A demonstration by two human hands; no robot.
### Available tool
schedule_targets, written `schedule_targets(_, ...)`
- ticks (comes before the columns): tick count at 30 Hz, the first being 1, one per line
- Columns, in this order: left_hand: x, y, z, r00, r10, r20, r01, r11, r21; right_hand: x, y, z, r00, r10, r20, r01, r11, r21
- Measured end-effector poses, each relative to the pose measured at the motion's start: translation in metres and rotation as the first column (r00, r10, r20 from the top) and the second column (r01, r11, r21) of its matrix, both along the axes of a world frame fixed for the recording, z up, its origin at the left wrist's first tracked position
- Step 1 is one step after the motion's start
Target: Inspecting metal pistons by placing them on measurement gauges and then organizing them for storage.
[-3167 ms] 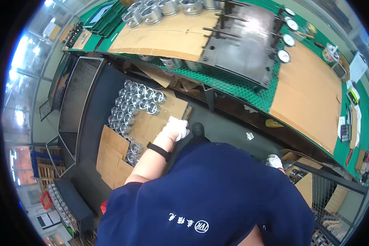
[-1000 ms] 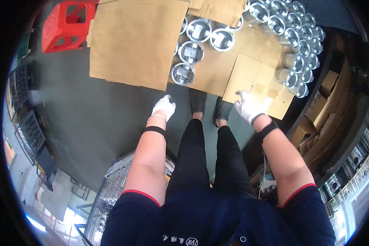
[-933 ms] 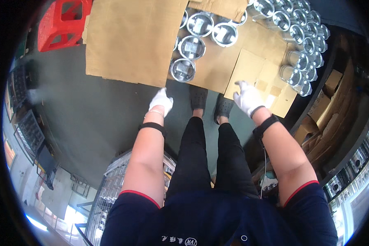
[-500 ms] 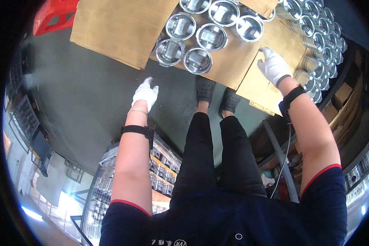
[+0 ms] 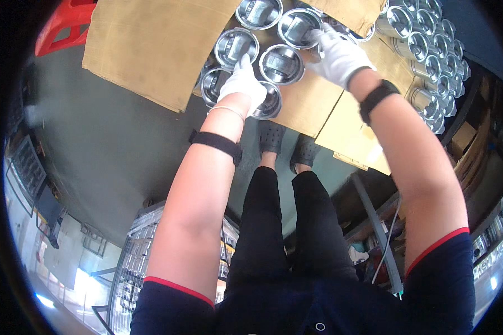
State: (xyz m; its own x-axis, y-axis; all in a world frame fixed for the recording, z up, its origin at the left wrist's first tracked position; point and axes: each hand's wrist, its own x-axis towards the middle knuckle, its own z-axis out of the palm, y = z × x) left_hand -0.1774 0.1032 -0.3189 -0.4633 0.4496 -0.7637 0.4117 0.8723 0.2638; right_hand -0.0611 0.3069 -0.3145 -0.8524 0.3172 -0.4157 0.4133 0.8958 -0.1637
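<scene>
Since half a second earlier, both hands had moved in from the floor and the bare cardboard to the nearer group of pistons, which sat close together on a cardboard sheet in front of the person's feet. These pistons were short, round metal cups, silvery and shiny, their rims bright rings and their hollow insides darker, with reflections on the walls. The left hand, in a white glove, lay over the front ones, one finger stretched out across a piston; the other fingers were partly hidden, and whether they had hold of anything I could not tell. The right hand, also in a white glove and slightly blurred, reached over the pistons farther right with thumb and fingers parted; a grip could not be made out there either. More pistons stood in tight rows to the right. A flat, matt brown cardboard piece lay to the left, slightly ragged along its lower edge. Beyond it showed a smooth red plastic stool, and below, dark shoes with small holes stood on a dull grey-green floor.
</scene>
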Motion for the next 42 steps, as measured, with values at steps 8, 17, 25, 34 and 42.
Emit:
schedule_targets(8,-0.008,0.021,-0.029,0.970,0.193,0.150,-0.170,0.973,-0.158,-0.058,-0.046,-0.015,0.867,-0.305,0.394,0.289,0.952,0.099)
schedule_targets(17,-0.006,0.029,-0.015,0.939,0.325,0.113,-0.319,0.945,-0.072,-0.035,-0.036,-0.056,0.934,-0.321,0.157,0.290,0.938,0.192)
schedule_targets(25,-0.005,0.018,-0.019,0.986,0.160,0.043,-0.153,0.979,-0.133,-0.037,-0.029,-0.042,0.926,-0.155,0.345,0.111,0.983,0.146)
schedule_targets(34,0.003,0.013,-0.015,0.982,-0.176,0.061,0.186,0.956,-0.227,-0.027,-0.021,-0.041,0.962,-0.197,0.187,0.198,0.980,0.016)
schedule_targets(42,0.023,-0.013,-0.052,0.946,-0.169,-0.276,0.151,0.985,-0.086,-0.016,-0.038,-0.050,0.959,-0.185,0.215,0.186,0.982,0.013)
